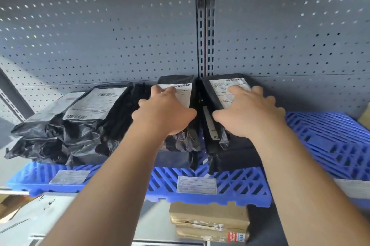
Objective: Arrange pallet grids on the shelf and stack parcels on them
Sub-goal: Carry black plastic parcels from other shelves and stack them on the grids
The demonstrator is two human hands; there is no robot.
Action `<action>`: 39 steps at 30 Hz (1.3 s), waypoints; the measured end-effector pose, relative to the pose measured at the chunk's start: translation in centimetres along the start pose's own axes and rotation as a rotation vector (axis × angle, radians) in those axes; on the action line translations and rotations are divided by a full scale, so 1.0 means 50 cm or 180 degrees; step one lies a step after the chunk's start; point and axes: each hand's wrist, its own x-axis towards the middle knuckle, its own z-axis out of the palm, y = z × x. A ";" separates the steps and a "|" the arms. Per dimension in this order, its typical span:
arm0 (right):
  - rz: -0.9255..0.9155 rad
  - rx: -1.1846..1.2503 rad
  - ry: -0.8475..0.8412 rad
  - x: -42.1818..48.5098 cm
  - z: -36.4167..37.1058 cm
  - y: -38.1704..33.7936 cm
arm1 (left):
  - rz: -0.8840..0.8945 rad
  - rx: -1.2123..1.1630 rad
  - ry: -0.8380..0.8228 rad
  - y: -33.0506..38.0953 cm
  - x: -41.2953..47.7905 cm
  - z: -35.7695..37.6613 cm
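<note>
Both hands are flat on parcels at the middle of the blue pallet grid. The left hand lies with fingers spread and nearly straight on the white label of the middle parcel. The right hand is splayed the same way on the right parcel, pressing rather than gripping, with nothing curled round either bag. The two parcels sit side by side with a narrow dark gap between them, their far ends against the perforated back panel and their near ends close to the grid's front edge. More black parcels fill the grid's left end; the neighbouring grid on the right looks bare. The bags look like slick film (crumpled, loosely filled), so a flat-palmed push could probably slip over the surface instead of moving the load. The right parcel seems tipped toward the gap and might roll into it, or a near end could slide off the front edge onto the cardboard boxes below.
</note>
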 end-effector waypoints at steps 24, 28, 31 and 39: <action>0.0130 0.0039 0.0452 -0.027 -0.009 -0.025 | 0.0945 -0.0026 0.0258 -0.003 0.004 -0.019; 0.0401 0.0160 0.0655 -0.053 -0.021 0.011 | 0.1269 -0.0104 0.0197 0.033 -0.006 -0.010; 0.0597 0.0158 0.0792 -0.078 -0.030 0.050 | 0.1523 -0.0120 0.0119 0.066 -0.018 0.002; 0.1019 0.0309 0.1099 -0.170 -0.056 0.201 | 0.2194 -0.0126 0.0050 0.182 -0.112 0.040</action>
